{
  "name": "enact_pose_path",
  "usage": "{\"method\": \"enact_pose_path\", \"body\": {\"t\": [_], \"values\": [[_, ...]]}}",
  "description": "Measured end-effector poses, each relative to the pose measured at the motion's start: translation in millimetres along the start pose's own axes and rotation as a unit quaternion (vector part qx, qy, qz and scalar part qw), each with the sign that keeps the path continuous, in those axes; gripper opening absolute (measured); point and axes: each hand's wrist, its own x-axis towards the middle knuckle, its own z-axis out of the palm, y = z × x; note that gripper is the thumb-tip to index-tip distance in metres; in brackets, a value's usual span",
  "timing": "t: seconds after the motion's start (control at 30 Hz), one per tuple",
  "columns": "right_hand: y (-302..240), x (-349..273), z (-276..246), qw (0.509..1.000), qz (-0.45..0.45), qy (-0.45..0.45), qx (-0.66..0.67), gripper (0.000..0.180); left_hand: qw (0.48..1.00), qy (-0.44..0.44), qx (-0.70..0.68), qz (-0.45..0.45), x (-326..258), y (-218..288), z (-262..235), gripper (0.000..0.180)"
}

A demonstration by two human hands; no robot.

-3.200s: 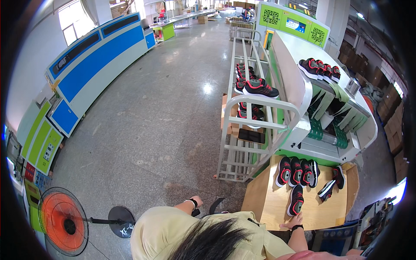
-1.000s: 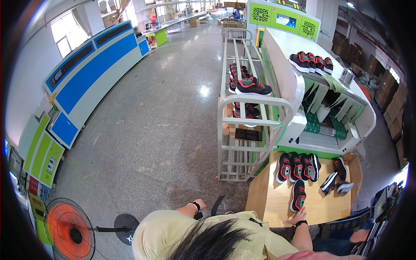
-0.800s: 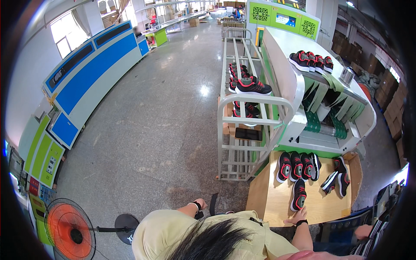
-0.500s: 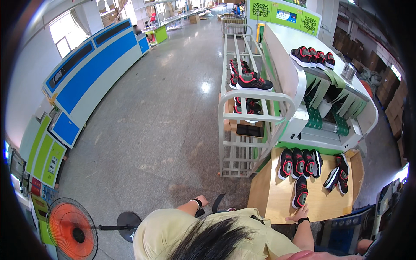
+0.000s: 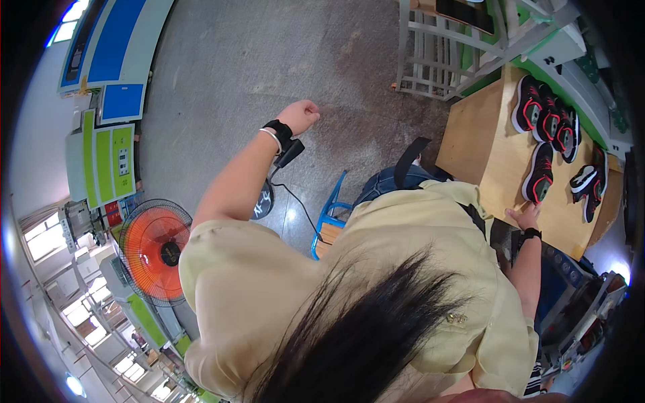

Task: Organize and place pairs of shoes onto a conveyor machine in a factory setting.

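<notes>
My right hand point(image 5: 526, 216) rests at the near edge of a wooden table point(image 5: 564, 225), fingers spread, close to one end of a black sneaker with red trim point(image 5: 539, 173). This sneaker lies apart from a row of similar sneakers point(image 5: 531, 107) along the table's far side. Two more sneakers point(image 5: 591, 185) lie close together at the right, a white sole showing. Out to the left, my left hand point(image 5: 300, 117) hangs over the floor with its fingers curled in and nothing visible in them. A black band with a small dark device point(image 5: 289, 153) sits at that wrist.
A metal rack point(image 5: 430, 57) stands past the table, with a dark flat phone-like object point(image 5: 463, 15) on it. A blue-framed stool point(image 5: 329, 228) is beside my legs, with a cable near it. An orange fan point(image 5: 156, 252) and green-white machine cabinets point(image 5: 111, 158) stand at the left.
The view has swung down and round, so the table and rack appear farther right. My left arm now extends out from my body. My right hand remains by the single sneaker.
</notes>
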Motion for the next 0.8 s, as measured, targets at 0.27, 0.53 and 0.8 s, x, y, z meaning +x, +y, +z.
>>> {"method": "enact_pose_path", "body": {"t": [0.27, 0.53, 0.8], "values": [[1.0, -8.5, -1.4, 0.998, -0.035, -0.014, -0.042, 0.132, 0.968, -0.232, 0.058, 0.075, -73.0, 56.6, -17.7, 0.036], [8.3, -5.3, -1.4, 0.999, -0.025, -0.02, -0.042, 0.13, 0.952, 0.187, -0.151, 0.19, -33.9, 146.0, -133.2, 0.037], [22.2, 4.2, 2.7, 0.998, -0.048, -0.015, -0.049, 0.127, 0.877, 0.42, 0.012, 0.234, -53.0, 190.0, -212.6, 0.028]]}}
